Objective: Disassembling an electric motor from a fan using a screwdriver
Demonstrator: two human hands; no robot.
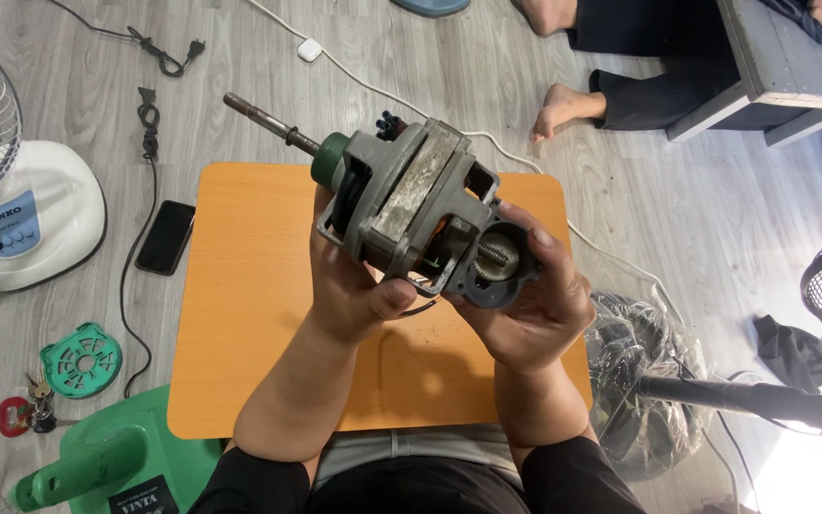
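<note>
While both hands grip it, a grey fan motor (411, 205) sits raised above the orange desk (240, 314), tilted so its long shaft (264, 119) points up and to the left. Left hand (354, 286): fingers wrapped shut around the motor's near side, thumb pressed on the lower frame; the other fingertips are hidden behind the housing. Right hand (535, 305): cupped closed under the dark gear end (497, 266), thumb on its rim; a small worm gear shows inside, detail hard to make out. Green collar (331, 157) sits where the shaft enters the body. Copper winding only glimpsed through the frame openings.

Desk surface beneath the motor mostly covered by forearms; a few dark specks show near the middle.

Floor, left side: black phone (166, 236) just beside the desk edge, black cord (145, 133), white fan base (26, 224) with its wire guard cut off by the frame, round green vented cap (81, 360), green plastic housing (107, 457) partly out of view.

Floor, right side: crumpled clear plastic bag (635, 366), another fan cut off at the edge. Another person's bare feet (563, 105) at top, body out of view.
</note>
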